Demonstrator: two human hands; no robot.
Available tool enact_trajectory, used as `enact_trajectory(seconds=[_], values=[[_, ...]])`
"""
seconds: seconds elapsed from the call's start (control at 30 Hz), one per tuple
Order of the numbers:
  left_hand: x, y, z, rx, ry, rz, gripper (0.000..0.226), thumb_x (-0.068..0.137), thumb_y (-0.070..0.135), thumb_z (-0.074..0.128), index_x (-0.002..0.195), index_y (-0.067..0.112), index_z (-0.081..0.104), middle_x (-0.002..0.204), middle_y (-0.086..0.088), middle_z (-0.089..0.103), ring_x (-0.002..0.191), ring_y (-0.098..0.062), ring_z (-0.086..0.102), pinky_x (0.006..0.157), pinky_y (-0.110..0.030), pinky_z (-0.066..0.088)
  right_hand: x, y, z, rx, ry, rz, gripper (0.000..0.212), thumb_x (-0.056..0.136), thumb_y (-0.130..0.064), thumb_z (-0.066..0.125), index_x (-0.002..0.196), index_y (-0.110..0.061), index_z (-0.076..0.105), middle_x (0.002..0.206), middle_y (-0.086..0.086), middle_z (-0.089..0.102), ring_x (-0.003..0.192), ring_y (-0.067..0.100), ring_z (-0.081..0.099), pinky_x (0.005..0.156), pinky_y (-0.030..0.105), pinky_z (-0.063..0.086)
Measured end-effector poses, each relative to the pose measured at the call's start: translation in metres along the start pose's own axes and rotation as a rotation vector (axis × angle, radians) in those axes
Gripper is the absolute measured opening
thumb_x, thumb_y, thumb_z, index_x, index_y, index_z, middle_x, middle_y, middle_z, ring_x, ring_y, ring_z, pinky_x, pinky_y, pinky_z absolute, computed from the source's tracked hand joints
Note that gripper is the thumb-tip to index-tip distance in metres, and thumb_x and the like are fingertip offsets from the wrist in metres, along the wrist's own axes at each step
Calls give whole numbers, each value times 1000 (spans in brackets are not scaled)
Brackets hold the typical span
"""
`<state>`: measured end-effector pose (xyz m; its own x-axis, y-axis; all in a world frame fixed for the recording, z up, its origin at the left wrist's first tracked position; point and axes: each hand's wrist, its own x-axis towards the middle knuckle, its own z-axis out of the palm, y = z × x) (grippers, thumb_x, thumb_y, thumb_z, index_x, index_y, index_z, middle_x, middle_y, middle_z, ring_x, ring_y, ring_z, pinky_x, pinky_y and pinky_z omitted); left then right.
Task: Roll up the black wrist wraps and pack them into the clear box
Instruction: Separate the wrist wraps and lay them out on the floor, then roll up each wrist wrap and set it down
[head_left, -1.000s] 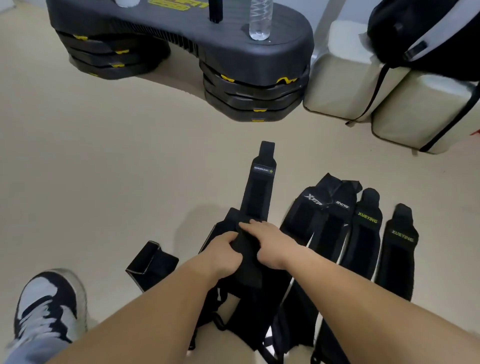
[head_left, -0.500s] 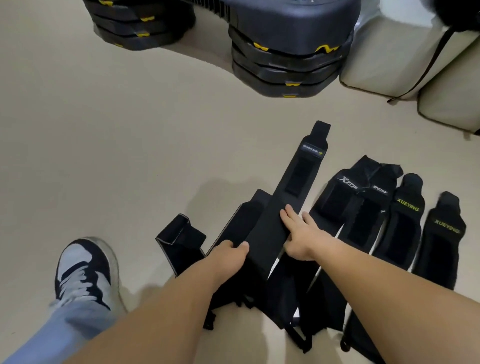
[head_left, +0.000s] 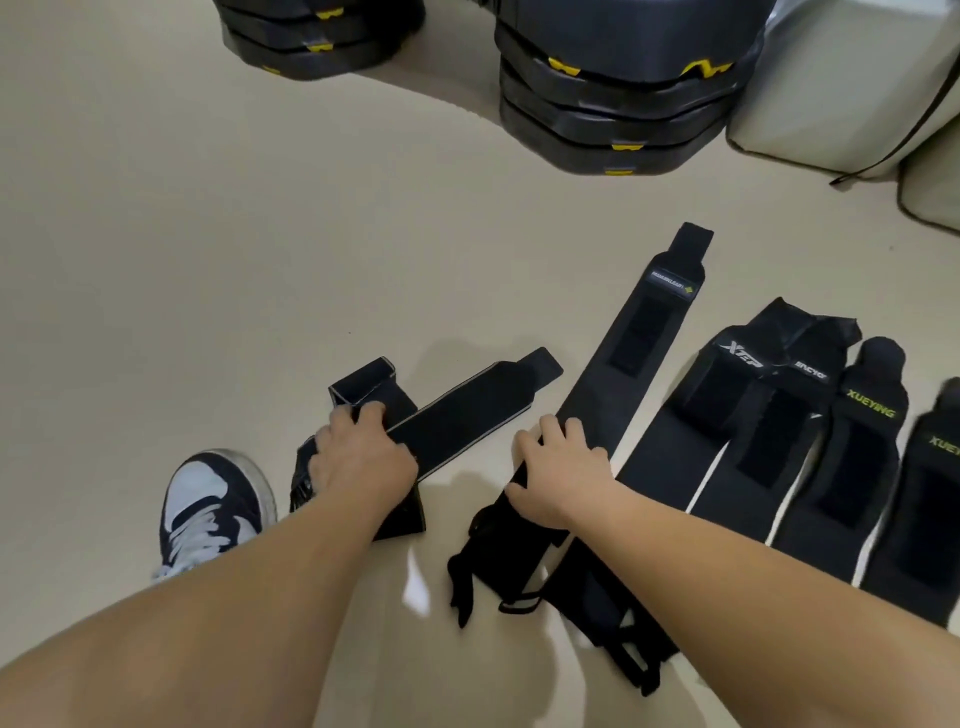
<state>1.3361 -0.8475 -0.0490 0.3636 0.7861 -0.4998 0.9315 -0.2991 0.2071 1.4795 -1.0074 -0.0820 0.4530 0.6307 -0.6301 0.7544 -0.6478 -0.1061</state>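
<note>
Several black wrist wraps lie flat on the beige floor. My left hand (head_left: 363, 462) grips the near end of a grey-edged wrap (head_left: 467, 410) that points up and to the right, on top of a folded wrap (head_left: 363, 384). My right hand (head_left: 558, 478) presses with straight fingers on the near part of the longest wrap (head_left: 639, 353). To its right lie an XTEP wrap (head_left: 727, 379), an ENCYO wrap (head_left: 789, 410) and two XUEYING wraps (head_left: 862, 447), side by side. The clear box is not in view.
A black and yellow stepper platform (head_left: 613, 104) stands at the back, with pale cushions (head_left: 831, 78) to its right. My left foot in a navy and white sneaker (head_left: 213, 509) is beside the left hand. Loose thumb loops (head_left: 467, 582) trail near my right forearm.
My left hand has pulled the grey-edged wrap out to the left, away from the long wrap. My right hand has stayed on the long wrap. The view has tilted down.
</note>
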Motion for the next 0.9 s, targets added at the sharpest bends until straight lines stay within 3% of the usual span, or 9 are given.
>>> enact_trajectory(seconds=[0.13,0.23,0.33,0.43,0.6,0.73,0.83,0.9], values=[[-3,-24,9,25,-278,-57,85,88,58,72,159,30,35,159,-13,29,146,-40,33,119,-49,38,2,-1,-11,3,75,-23,51,100,-51,55,138,-17,51,137,6,41,127,29,40,91,43,49],[-18,-22,31,178,-317,-18,98,74,62,81,151,28,30,150,-12,25,142,-38,29,113,-52,44,6,0,-21,186,80,-12,44,103,-44,49,138,-17,54,133,5,52,122,28,52,85,39,49],[-28,-21,47,325,-247,-4,81,80,45,83,141,27,31,140,-13,29,133,-34,36,94,-44,50,8,-2,-21,352,-89,-13,41,102,-41,52,135,-16,59,131,5,62,116,26,61,96,41,55],[-23,-25,46,368,-166,25,55,91,26,74,135,25,42,129,-11,38,117,-30,46,78,-37,45,10,1,-18,388,-158,-37,43,102,-40,54,139,-17,58,134,3,63,119,24,61,102,39,54],[-17,-32,38,235,-157,24,32,90,14,62,120,21,53,113,-7,39,95,-29,47,78,-38,49,9,8,-27,423,-178,-56,33,104,-38,53,129,-19,62,133,1,64,116,21,60,99,33,52],[-11,-21,21,127,-105,59,16,87,6,53,93,19,45,104,-8,57,89,-31,55,75,-38,47,-2,2,-42,432,-226,-99,31,105,-37,52,127,-19,64,131,1,65,113,21,62,97,34,53],[-4,-13,-4,85,-39,88,17,88,5,52,98,17,45,92,-8,57,87,-32,58,73,-39,49,-16,-6,-60,413,-270,-134,33,106,-39,52,125,-16,65,119,5,68,94,22,65,85,35,55],[-3,-5,-27,43,4,110,17,89,7,54,102,15,46,95,-11,60,86,-34,60,70,-38,48,-27,-12,-74,432,-281,-137,34,105,-41,52,127,-18,64,116,8,70,97,26,71,84,38,59]])
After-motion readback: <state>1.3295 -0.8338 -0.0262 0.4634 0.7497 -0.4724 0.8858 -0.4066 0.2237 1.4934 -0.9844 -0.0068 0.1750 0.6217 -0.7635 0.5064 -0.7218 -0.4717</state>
